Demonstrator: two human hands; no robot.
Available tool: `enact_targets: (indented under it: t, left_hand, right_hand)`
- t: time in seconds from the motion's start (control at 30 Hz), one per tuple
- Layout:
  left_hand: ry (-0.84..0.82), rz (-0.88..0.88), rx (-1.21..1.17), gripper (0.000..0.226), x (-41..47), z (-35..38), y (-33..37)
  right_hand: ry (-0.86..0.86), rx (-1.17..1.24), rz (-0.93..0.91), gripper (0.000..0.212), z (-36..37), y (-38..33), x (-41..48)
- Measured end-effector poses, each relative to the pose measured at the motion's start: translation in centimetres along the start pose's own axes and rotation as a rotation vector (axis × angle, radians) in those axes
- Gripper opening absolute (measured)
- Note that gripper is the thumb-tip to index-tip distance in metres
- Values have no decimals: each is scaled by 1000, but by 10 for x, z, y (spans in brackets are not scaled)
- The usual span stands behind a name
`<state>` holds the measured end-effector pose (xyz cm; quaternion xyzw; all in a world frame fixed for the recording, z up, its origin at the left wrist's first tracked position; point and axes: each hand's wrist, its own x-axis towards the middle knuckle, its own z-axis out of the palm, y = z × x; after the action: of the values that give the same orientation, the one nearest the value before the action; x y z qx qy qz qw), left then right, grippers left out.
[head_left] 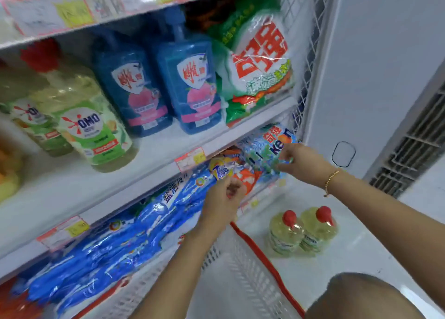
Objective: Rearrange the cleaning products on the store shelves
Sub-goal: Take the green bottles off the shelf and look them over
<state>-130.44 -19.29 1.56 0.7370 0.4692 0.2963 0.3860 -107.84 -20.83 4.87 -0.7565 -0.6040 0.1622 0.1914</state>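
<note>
My right hand (297, 158) pinches the lower edge of a blue and green Keon detergent bag (265, 147) at the right end of the lower shelf. Just left of it, my left hand (225, 199) grips the orange Tide bag (231, 170) from below. Several blue detergent bags (125, 237) lie stacked along the lower shelf to the left. On the shelf above stand two blue pump bottles (190, 82), yellow-green OMO bottles (89, 121) and a green and white powder bag (257, 63).
A white basket with a red rim (255, 256) sits below my arms. Two yellow OMO bottles with red caps (303, 232) stand on the white floor. A wire mesh panel (308, 54) closes the shelf's right end, beside a white wall. Price tags (190, 158) line the shelf edges.
</note>
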Motion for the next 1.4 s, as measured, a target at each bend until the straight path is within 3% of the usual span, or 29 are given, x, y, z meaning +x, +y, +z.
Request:
enact_targets:
  t: [0.03,0.1,0.23,0.3,0.37,0.43,0.53,0.67,0.77,0.87,1.0,1.23,1.4]
  left_hand:
    - [-117,-45,25,11,5,26,-6]
    - [-336,-156,102,35,13,72,-20]
    - [-545,-273,296,64,20,121,-36]
    - [-597,-385,239,64,21,131,-42]
    - [-587,-505,71,50,22,137,-51]
    - [-529,-466,106,40,22,145,-71]
    - [-527,-510,4,47,18,142,-70]
    - [-553,-511,66,58,11,138,-59]
    - [-426,-499,83,64,1,133,-54]
    - [-317,-456,-72,75,-11,118,-53]
    - [-180,-279,-209,96,-27,77,-40]
    - [273,-5,-267,82,-51,-18,13]
    - [429,149,-164,80,-74,-127,33]
  right_hand:
    - [-48,-21,88,29,3,26,-8]
    - [-178,-23,171,40,14,65,-26]
    - [-410,-76,17,61,57,92,-46]
    - [-456,-133,-100,64,77,92,-43]
    - [-494,-164,-171,62,90,90,-36]
    - [-508,-188,-186,54,99,90,-28]
    - [-460,-217,-160,40,108,90,-19]
    - [-471,-311,-143,39,109,82,-16]
    - [-438,-347,-175,40,100,66,-20]
    - [-382,-389,-245,42,67,34,-21]
    - [-352,-380,-405,41,-7,-34,-23]
    - [-184,-379,-830,37,-119,-176,-51]
    - [-104,-261,-1049,39,-144,-257,-68]
